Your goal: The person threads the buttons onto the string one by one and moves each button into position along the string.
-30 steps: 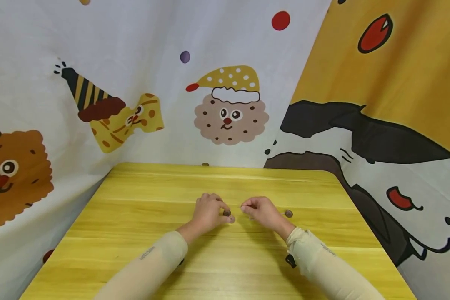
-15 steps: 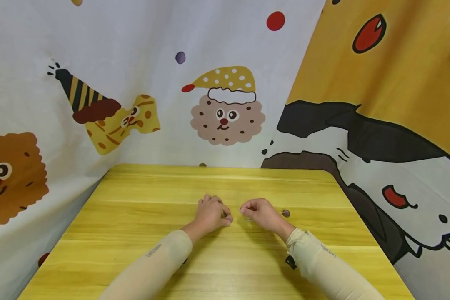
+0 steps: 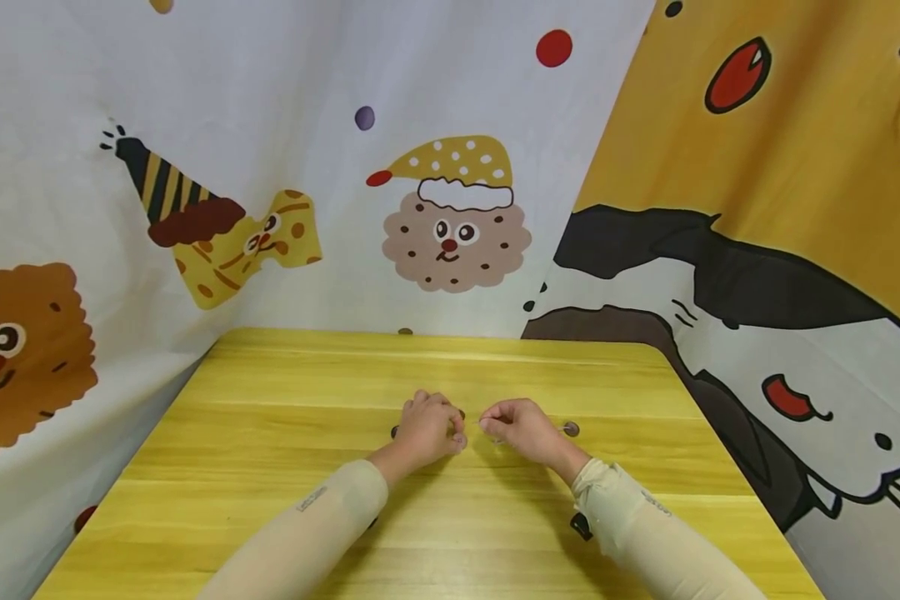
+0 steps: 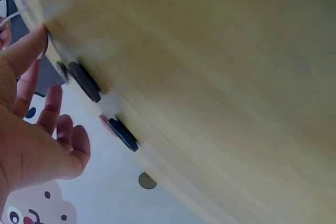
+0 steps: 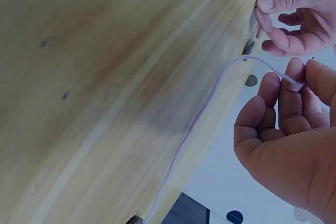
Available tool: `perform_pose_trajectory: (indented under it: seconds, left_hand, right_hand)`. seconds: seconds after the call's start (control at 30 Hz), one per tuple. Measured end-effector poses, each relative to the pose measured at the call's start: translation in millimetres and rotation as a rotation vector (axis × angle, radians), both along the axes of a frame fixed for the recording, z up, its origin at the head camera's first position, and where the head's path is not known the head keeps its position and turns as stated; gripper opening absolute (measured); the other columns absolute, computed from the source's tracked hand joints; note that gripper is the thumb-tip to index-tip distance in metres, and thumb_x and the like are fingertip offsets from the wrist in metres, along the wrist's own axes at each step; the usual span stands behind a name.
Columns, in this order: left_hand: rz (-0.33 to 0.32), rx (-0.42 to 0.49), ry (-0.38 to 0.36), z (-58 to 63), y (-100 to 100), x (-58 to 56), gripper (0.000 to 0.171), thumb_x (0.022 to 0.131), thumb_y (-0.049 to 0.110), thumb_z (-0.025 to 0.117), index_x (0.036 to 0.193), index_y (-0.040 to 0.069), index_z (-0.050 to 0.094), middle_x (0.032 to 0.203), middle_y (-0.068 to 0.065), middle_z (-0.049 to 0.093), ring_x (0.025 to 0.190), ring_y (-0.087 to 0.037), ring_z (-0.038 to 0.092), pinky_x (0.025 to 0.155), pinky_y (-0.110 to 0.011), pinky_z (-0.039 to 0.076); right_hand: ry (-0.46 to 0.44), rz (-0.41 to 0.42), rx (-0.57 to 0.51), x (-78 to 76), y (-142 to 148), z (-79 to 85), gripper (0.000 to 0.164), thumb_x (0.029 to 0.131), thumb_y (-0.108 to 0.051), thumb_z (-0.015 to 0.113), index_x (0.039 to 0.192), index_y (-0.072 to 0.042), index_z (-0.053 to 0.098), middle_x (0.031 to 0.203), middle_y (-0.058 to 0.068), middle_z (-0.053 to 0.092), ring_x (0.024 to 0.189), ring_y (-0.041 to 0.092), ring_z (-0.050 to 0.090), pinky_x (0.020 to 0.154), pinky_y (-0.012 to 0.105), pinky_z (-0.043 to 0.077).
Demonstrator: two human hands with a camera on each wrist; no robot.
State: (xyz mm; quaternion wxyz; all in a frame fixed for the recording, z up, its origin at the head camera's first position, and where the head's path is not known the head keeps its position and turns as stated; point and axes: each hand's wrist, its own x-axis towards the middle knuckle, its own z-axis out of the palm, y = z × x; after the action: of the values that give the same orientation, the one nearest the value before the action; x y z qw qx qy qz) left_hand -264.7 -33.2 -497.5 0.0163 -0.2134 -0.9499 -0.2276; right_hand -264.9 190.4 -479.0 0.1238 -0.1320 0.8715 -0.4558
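My left hand [image 3: 429, 430] pinches a flat round button [image 5: 264, 19] between thumb and finger, its pinkish face seen in the right wrist view. Small dark spots on that face look like holes. Close by on the right, my right hand [image 3: 523, 428] pinches the tip of a thin pale cord [image 5: 181, 142] between thumb and fingertips. The cord's end points towards the button, with a gap between them. From there it bends down along the table to a dark round piece [image 3: 571, 428] at its other end, right of the hand.
Dark flat discs [image 4: 84, 81] lie on the wooden table [image 3: 270, 467] beyond my left hand, one [image 3: 395, 432] showing left of it. Behind the table's far edge hangs a printed cloth [image 3: 330, 300].
My left hand has turned slightly and moved a little right, and the button in it shows less from above. A dark disc now shows left of that hand. The right hand stays nearly still.
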Motion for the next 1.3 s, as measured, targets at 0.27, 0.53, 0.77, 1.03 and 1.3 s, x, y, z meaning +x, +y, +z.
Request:
perform_pose_trajectory:
  seconds: [0.27,0.53,0.77,1.03,1.3]
  left_hand:
    - [-0.078,0.086,0.068,-6.7,-2,0.6,0.018,0.086,0.026,0.093,0.080,0.025,0.076,0.084,0.012,0.078,0.081,-0.010,0.066,0.108,-0.054,0.048]
    - [0.146,0.494,-0.163,-2.8,-6,-2.6,0.024,0.092,0.029,0.087,0.106,0.011,0.078,0.096,-0.001,0.083,0.089,-0.016,0.079,0.083,-0.036,0.064]
    - [0.312,0.788,-0.289,14.5,-5,-0.2,0.037,0.093,0.035,0.086,0.115,0.007,0.075,0.099,-0.008,0.083,0.096,-0.022,0.078,0.084,-0.041,0.063]
    - [0.307,0.876,-0.324,15.2,1,2.0,0.040,0.093,0.032,0.086,0.119,0.004,0.074,0.098,-0.016,0.083,0.101,-0.033,0.080,0.087,-0.041,0.062]
    - [0.322,0.863,-0.312,15.6,5,2.1,0.034,0.092,0.033,0.087,0.115,0.012,0.075,0.094,-0.007,0.084,0.098,-0.033,0.081,0.085,-0.040,0.063]
  right_hand:
    - [0.014,0.006,0.002,1.5,-1,1.9,0.027,0.107,-0.027,0.068,0.118,-0.004,0.076,0.109,0.015,0.077,0.094,0.030,0.075,0.083,0.047,0.063]
    - [0.030,-0.073,-0.021,2.3,-8,2.7,0.025,0.107,-0.025,0.069,0.117,-0.004,0.077,0.109,0.011,0.078,0.092,0.027,0.073,0.079,0.042,0.062]
    - [0.138,-0.193,-0.045,2.9,-20,10.9,0.018,0.105,-0.023,0.071,0.110,-0.009,0.080,0.102,0.002,0.078,0.083,0.016,0.059,0.071,0.029,0.050]
    - [0.182,-0.230,-0.031,0.8,-24,6.7,0.011,0.104,-0.023,0.074,0.105,-0.016,0.081,0.102,0.000,0.079,0.086,0.014,0.063,0.071,0.027,0.052]
    - [0.223,-0.233,0.024,2.8,-23,5.8,0.009,0.103,-0.025,0.075,0.104,-0.017,0.081,0.099,-0.003,0.079,0.082,0.013,0.062,0.069,0.026,0.052]
